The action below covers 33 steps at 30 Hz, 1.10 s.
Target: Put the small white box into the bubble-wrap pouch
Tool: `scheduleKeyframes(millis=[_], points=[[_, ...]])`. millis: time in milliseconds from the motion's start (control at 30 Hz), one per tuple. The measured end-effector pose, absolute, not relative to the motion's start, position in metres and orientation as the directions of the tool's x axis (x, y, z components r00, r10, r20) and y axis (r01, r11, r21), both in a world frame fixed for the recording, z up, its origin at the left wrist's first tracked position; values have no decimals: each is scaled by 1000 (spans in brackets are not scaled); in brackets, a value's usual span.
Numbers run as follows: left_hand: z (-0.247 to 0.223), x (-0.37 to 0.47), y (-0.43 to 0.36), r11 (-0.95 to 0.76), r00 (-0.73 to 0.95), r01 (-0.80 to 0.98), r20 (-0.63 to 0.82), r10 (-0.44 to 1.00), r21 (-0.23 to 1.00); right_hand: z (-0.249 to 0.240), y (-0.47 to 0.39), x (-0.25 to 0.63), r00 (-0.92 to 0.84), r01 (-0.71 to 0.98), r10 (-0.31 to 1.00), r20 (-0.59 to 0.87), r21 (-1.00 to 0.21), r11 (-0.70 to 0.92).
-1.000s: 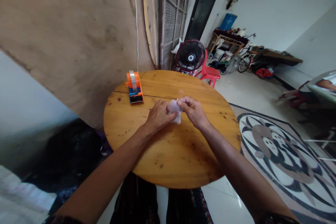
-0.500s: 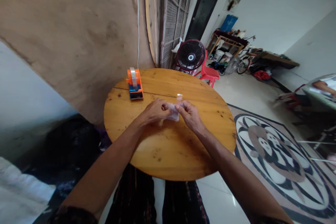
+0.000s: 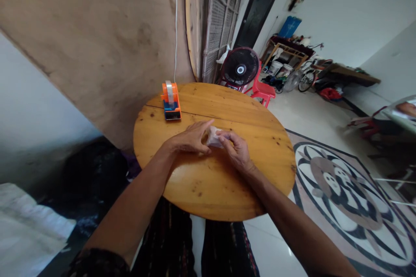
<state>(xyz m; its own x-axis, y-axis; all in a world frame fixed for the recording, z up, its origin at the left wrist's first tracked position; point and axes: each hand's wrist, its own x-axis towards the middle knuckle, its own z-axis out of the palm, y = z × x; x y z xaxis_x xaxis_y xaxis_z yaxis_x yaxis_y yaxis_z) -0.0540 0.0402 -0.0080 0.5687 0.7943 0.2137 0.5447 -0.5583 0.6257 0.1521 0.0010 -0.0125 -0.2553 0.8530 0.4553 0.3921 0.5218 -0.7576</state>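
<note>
A small whitish wrapped packet (image 3: 213, 136) is between my two hands, over the middle of the round wooden table (image 3: 208, 199). My right hand (image 3: 234, 147) grips its right side between thumb and fingers. On the other side, my left hand (image 3: 195, 137) has thumb and fingers spread apart, close around the packet's left end; whether it touches is hard to tell. What the packet contains cannot be made out. An orange and blue tape dispenser (image 3: 171, 101) with a roll of clear tape stands at the table's back left.
Behind the table are a dark red fan (image 3: 241, 67) and a red plastic chair (image 3: 262, 88). A brown board (image 3: 113, 30) leans at the left. Dark bags (image 3: 94, 173) lie at lower left. Part of another person's arm (image 3: 407, 108) shows at far right.
My left hand has opened from its hold on the packet. The clear tape strip that stuck up by my right fingers no longer shows. The whole view has shifted slightly.
</note>
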Motion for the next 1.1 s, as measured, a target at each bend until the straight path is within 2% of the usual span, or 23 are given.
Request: scheduleKeyframes(millis=[267,467,600,767,867,1100], points=[[-21,-42,44,-574,526,497,300,796,650,-14,-2,150,-245,419,835,493,-722,550],[-15,-33,40,-562,500,461,322,804,687,-9,6,153,-217,293,876,431,-827,480],[-7,-33,36,-478,471,421,265,841,771,-2,13,156,-237,221,888,395,-868,445],[-7,-36,40,-309,465,232,174,868,922,8,23,153,-258,138,902,347,-910,390],[-7,-37,42,-256,437,180,156,886,950,13,27,151,-266,98,910,319,-930,355],[-2,-39,45,-157,441,61,115,890,986,16,32,160,-411,-12,892,188,-980,200]])
